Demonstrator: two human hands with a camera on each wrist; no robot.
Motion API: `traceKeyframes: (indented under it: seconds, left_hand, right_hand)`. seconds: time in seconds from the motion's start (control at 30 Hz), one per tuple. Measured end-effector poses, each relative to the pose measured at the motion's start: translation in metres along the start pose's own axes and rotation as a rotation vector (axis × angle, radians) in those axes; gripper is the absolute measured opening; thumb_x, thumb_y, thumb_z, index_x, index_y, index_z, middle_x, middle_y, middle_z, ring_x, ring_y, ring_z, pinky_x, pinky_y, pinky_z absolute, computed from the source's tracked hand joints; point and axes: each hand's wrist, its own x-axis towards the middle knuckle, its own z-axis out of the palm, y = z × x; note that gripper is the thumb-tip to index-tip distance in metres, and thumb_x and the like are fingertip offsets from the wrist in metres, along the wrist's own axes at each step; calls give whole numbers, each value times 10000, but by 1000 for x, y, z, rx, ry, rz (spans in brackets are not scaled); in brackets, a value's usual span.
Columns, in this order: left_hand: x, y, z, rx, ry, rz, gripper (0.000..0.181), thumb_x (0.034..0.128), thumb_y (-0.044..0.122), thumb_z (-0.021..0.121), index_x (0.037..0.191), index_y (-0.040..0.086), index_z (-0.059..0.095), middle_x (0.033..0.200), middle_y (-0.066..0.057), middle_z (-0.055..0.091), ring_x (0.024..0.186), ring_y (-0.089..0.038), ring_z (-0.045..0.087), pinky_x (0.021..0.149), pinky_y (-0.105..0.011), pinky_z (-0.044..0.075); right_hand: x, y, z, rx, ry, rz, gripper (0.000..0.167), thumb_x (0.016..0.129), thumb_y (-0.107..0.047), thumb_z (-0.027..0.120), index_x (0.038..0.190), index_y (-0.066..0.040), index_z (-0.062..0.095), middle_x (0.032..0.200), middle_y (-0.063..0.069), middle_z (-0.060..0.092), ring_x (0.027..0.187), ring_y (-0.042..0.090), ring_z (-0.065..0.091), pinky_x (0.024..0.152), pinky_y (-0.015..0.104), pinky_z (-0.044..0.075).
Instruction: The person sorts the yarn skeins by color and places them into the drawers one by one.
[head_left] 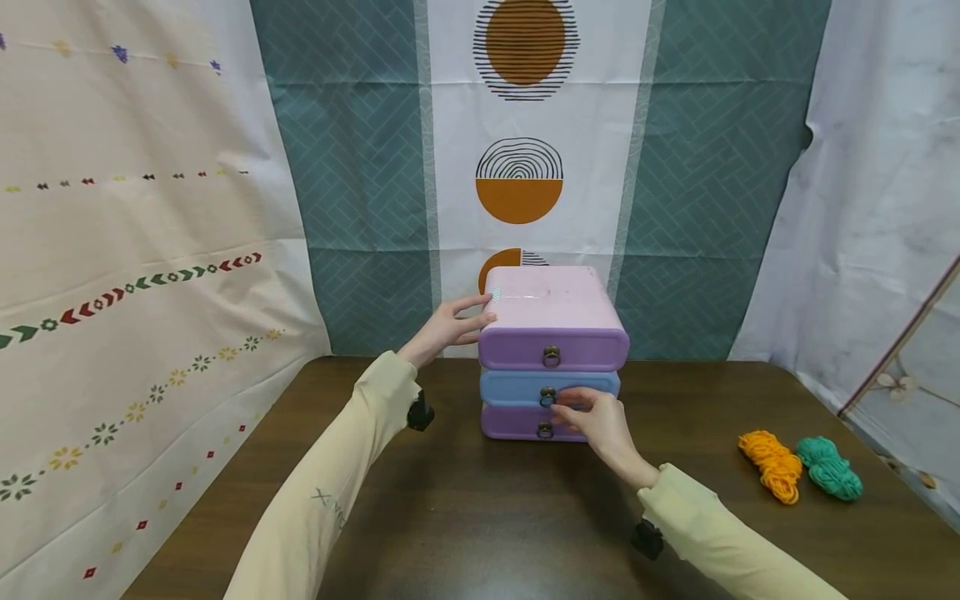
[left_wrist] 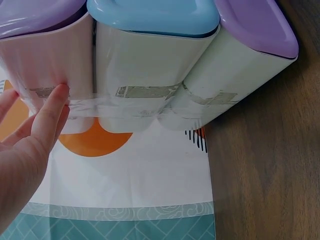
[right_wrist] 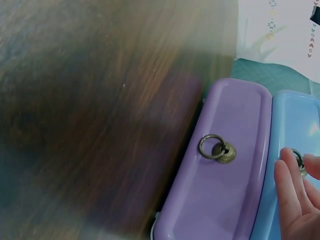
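- From my remote station I had a stack of three drawer units in the middle of the head view, standing on a dark wooden table, just in front of the hanging cloth.
- The top drawer had a purple front under a pink casing; the middle drawer was blue, and the bottom drawer purple again.
- The left hand was spread wide, its fingers fairly straight and touching the casing at its left edge; it had hold of nothing.
- Through the left wrist camera I could make out a fingertip against the casing's side, with grey strips stuck along the sides of the units.
- The right hand was partly open at the front of the stack, fingers and thumb around the brass ring of the blue drawer.
- I could not tell from either view whether they pinched that ring or only touched it.
- On the bottom front I saw another ring pull, with no finger on it.
- Well apart, to the right on the table, lay an orange yarn skein with a green skein just beside it.
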Motion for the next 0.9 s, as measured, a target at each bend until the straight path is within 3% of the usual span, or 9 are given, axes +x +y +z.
traceKeyframes:
  seconds: [0.27,0.4,0.53,0.63,0.77,0.9]
  left_hand:
    - [-1,-1,0,-22,-8,0,570,832,280,671,1343,149,458,1345,-46,376,1067,-193,518,879,-417,419]
    - [-1,0,0,-14,-3,1,571,830,284,673,1343,152,459,1333,-38,390,1059,-183,523,851,-371,446]
    - [0,0,0,-12,2,3,565,831,278,672,1340,151,463,1323,-34,402,1052,-183,528,822,-336,466]
    - [-2,0,0,-21,-2,10,559,841,262,663,1345,140,455,1322,-51,401,1060,-197,524,854,-377,444]
    - [-3,1,0,-27,-7,11,556,846,258,657,1348,133,450,1319,-63,402,1067,-204,520,886,-426,411]
    - [-2,1,1,-15,-5,5,563,840,275,663,1346,142,455,1333,-52,389,1063,-197,524,869,-404,430]
  right_hand:
    - [-9,-23,4,102,-22,46,186,800,59,647,956,156,618,863,269,619,720,401,617,649,450,508]
    - [-11,-35,6,98,-9,49,173,812,67,629,945,175,606,855,297,608,703,398,618,639,440,511]
    - [-2,-17,10,114,28,48,136,800,50,652,904,135,634,805,239,631,641,325,636,592,402,525]
    - [4,-2,12,113,43,41,111,791,42,665,878,109,651,768,193,642,613,290,639,563,379,529]
    - [5,0,12,103,39,35,115,796,50,654,881,127,646,755,201,642,609,286,639,553,361,529]
    - [6,0,11,102,42,56,116,795,50,655,884,125,650,758,206,642,616,282,640,556,357,530]
